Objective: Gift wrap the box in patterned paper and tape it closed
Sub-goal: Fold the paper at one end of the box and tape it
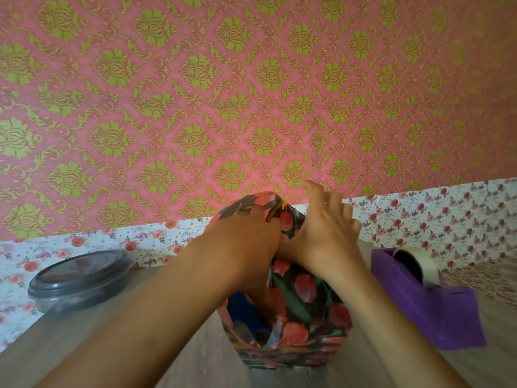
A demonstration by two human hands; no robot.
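A box wrapped in dark paper printed with red tulips (302, 301) stands on the wooden table in front of me. A blue part of the box (240, 309) shows through a gap at its near left. My left hand (246, 233) lies on top of the box and pinches the folded paper flap at its far end. Beside it, my right hand (324, 228) presses on the same far end with its fingers spread. A purple tape dispenser (436, 303) holding a roll of clear tape stands to the right of the box.
A round dark plastic container with a lid (78, 278) sits at the left on the table (112, 345). A floral-patterned strip (433, 214) runs along the table's back edge, below pink and gold wallpaper.
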